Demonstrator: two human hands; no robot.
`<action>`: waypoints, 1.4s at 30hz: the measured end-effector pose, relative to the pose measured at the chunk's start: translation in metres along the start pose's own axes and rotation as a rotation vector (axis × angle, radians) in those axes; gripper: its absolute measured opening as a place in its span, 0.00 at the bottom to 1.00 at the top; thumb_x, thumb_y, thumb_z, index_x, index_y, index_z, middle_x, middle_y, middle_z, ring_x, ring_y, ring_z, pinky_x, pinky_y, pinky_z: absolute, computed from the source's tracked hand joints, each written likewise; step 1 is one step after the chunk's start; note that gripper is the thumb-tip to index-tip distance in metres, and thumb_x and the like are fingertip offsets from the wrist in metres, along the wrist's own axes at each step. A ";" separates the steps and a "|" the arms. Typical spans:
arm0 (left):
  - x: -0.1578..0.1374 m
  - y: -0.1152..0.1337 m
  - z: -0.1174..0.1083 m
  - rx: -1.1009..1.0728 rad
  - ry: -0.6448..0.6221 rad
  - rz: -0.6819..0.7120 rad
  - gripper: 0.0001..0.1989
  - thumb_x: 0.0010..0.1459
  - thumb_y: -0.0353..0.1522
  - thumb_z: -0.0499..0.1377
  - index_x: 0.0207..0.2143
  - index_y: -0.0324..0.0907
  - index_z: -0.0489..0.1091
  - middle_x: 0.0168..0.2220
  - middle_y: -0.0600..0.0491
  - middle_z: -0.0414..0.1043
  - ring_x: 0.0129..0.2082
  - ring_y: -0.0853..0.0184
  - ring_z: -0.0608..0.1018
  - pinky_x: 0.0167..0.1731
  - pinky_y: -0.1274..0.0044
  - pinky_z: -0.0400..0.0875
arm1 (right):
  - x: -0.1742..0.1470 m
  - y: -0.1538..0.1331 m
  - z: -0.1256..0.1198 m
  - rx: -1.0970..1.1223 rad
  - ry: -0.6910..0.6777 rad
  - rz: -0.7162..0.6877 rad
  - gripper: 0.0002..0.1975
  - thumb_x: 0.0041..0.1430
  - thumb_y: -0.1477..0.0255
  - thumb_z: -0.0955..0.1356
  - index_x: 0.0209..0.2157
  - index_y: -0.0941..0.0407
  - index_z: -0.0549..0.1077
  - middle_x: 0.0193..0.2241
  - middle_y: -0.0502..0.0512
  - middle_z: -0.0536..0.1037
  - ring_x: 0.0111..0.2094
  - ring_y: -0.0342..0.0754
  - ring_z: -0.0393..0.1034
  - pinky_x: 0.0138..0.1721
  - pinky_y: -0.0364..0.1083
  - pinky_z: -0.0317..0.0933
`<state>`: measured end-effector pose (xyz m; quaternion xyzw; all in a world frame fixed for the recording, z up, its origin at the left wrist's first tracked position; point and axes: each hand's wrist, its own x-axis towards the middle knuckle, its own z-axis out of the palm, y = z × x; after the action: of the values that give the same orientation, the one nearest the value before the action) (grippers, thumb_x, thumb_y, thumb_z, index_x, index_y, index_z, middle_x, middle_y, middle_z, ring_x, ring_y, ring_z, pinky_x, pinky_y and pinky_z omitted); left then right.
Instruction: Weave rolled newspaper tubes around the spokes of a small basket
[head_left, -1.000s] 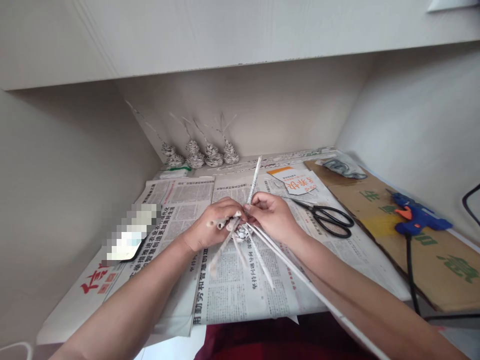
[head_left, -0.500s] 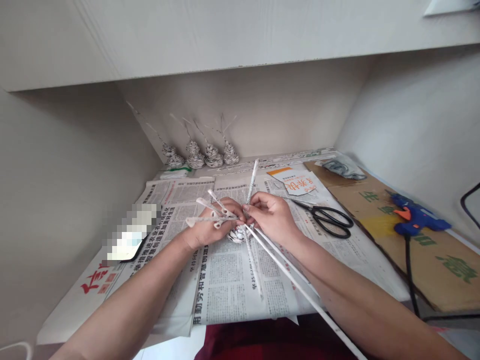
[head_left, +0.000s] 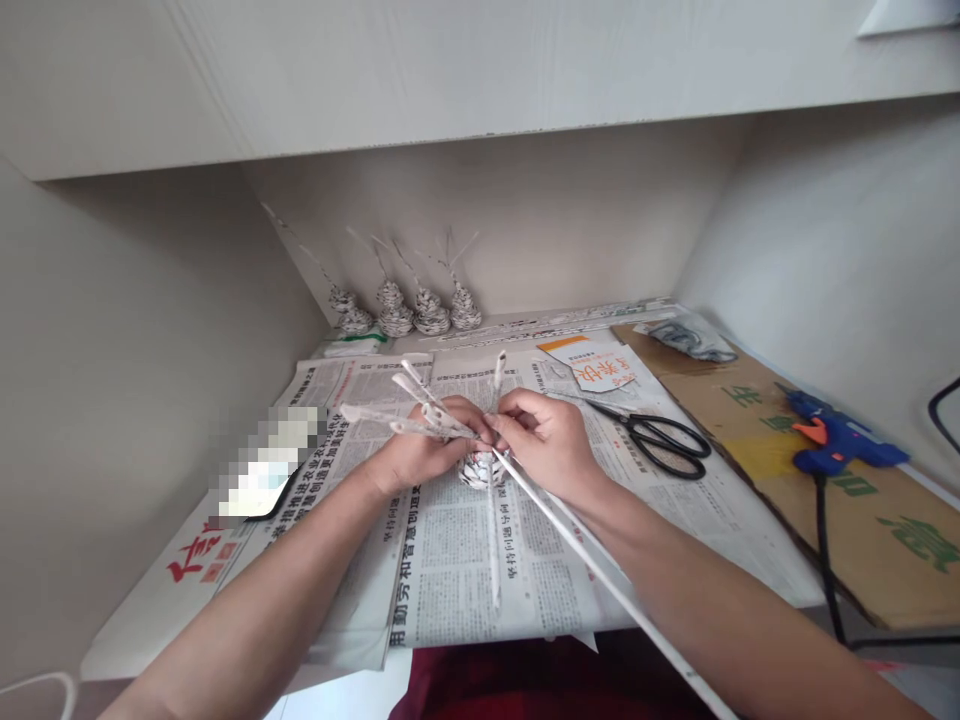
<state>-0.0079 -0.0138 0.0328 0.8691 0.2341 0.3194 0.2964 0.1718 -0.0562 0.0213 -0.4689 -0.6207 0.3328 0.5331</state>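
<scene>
A small woven ball of rolled newspaper (head_left: 480,470) rests on the spread newspaper below both hands. Rolled paper tubes stick out of it: several fan to the left, one points up and away, one hangs toward me, and a long pale tube (head_left: 600,575) runs down to the right. My left hand (head_left: 442,435) is closed around the tubes at the top of the ball. Close against it, my right hand (head_left: 536,425) pinches a paper tube between thumb and forefinger. The exact spot where the fingertips meet is partly hidden.
Black-handled scissors (head_left: 664,440) lie to the right, near a torn printed card (head_left: 589,362). A blue glue gun (head_left: 844,430) with a cable rests on cardboard (head_left: 757,400). A phone (head_left: 274,480) is at left. Several woven gourd shapes (head_left: 431,312) stand at the back wall.
The tubes at the left have spread and shifted. The tube hanging toward me swung slightly left, and the upright one dipped lower. Both hands stay at the ball.
</scene>
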 end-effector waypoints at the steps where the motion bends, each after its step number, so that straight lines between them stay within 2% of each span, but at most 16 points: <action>1: 0.000 0.000 0.000 -0.037 -0.003 0.012 0.05 0.58 0.31 0.60 0.34 0.38 0.75 0.35 0.48 0.75 0.37 0.66 0.77 0.42 0.73 0.73 | 0.001 0.001 0.000 0.044 -0.012 0.045 0.07 0.55 0.68 0.69 0.27 0.55 0.71 0.20 0.47 0.72 0.21 0.43 0.70 0.22 0.40 0.61; 4: 0.001 0.000 0.002 -0.082 0.031 0.035 0.07 0.59 0.32 0.60 0.35 0.37 0.74 0.35 0.48 0.74 0.36 0.66 0.77 0.40 0.73 0.73 | 0.003 0.001 -0.001 0.149 -0.025 0.145 0.08 0.54 0.66 0.70 0.27 0.55 0.70 0.18 0.47 0.72 0.20 0.43 0.70 0.20 0.40 0.63; 8: 0.001 -0.001 0.004 -0.025 0.037 0.025 0.07 0.59 0.33 0.60 0.34 0.38 0.74 0.34 0.48 0.75 0.37 0.65 0.77 0.41 0.72 0.73 | 0.006 0.000 -0.001 0.307 -0.035 0.250 0.11 0.50 0.64 0.72 0.26 0.54 0.69 0.18 0.45 0.71 0.18 0.42 0.67 0.18 0.41 0.64; 15: -0.001 -0.009 0.004 -0.026 0.057 0.082 0.06 0.58 0.32 0.61 0.36 0.40 0.77 0.37 0.47 0.76 0.38 0.66 0.78 0.40 0.75 0.73 | 0.012 0.002 -0.005 0.380 -0.070 0.256 0.14 0.46 0.64 0.75 0.24 0.56 0.68 0.18 0.44 0.70 0.19 0.39 0.66 0.21 0.38 0.62; 18: -0.002 -0.007 0.005 -0.014 0.065 0.081 0.06 0.59 0.31 0.60 0.35 0.40 0.77 0.36 0.48 0.76 0.37 0.67 0.78 0.40 0.75 0.72 | 0.013 0.002 -0.008 0.438 -0.087 0.312 0.16 0.44 0.63 0.75 0.25 0.56 0.68 0.19 0.44 0.72 0.20 0.39 0.69 0.23 0.39 0.65; 23: 0.000 0.000 0.003 0.047 0.076 0.053 0.04 0.59 0.28 0.59 0.35 0.40 0.75 0.34 0.50 0.76 0.37 0.67 0.77 0.43 0.74 0.71 | 0.012 0.000 -0.009 0.488 -0.133 0.421 0.18 0.43 0.60 0.75 0.26 0.55 0.66 0.19 0.45 0.74 0.19 0.42 0.70 0.20 0.41 0.65; 29: 0.001 -0.001 0.001 0.045 -0.025 0.070 0.07 0.61 0.27 0.56 0.37 0.40 0.75 0.37 0.49 0.74 0.39 0.67 0.76 0.42 0.75 0.71 | 0.013 0.002 -0.007 0.490 -0.088 0.374 0.19 0.40 0.60 0.77 0.24 0.56 0.68 0.19 0.43 0.71 0.22 0.39 0.70 0.24 0.39 0.65; 33: 0.000 -0.001 0.002 0.069 -0.002 0.047 0.06 0.59 0.28 0.57 0.34 0.40 0.75 0.34 0.50 0.75 0.35 0.68 0.77 0.39 0.76 0.71 | 0.012 0.000 -0.008 0.407 -0.124 0.279 0.16 0.47 0.60 0.74 0.24 0.56 0.67 0.19 0.44 0.71 0.22 0.40 0.68 0.25 0.40 0.65; 36: -0.001 0.001 0.005 0.055 0.059 -0.023 0.02 0.58 0.30 0.60 0.34 0.40 0.72 0.32 0.52 0.75 0.33 0.68 0.77 0.36 0.76 0.72 | 0.011 -0.005 -0.009 0.364 -0.165 0.216 0.13 0.51 0.62 0.72 0.26 0.56 0.68 0.20 0.45 0.71 0.23 0.40 0.67 0.27 0.41 0.64; 39: -0.002 0.002 0.007 0.012 0.113 -0.079 0.09 0.55 0.32 0.63 0.37 0.40 0.67 0.33 0.53 0.74 0.33 0.67 0.77 0.36 0.75 0.73 | 0.009 -0.010 -0.011 0.384 -0.194 0.143 0.12 0.53 0.64 0.71 0.26 0.56 0.69 0.21 0.46 0.72 0.24 0.40 0.67 0.29 0.42 0.64; 42: -0.001 0.000 0.007 -0.021 0.107 -0.077 0.11 0.56 0.33 0.63 0.40 0.40 0.67 0.35 0.52 0.74 0.36 0.65 0.77 0.39 0.74 0.73 | 0.007 -0.016 -0.012 0.407 -0.222 0.116 0.12 0.53 0.64 0.72 0.26 0.56 0.68 0.22 0.46 0.71 0.25 0.41 0.68 0.29 0.42 0.65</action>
<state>-0.0034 -0.0173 0.0280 0.8380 0.2797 0.3561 0.3044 0.1796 -0.0559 0.0406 -0.3472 -0.5675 0.5309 0.5249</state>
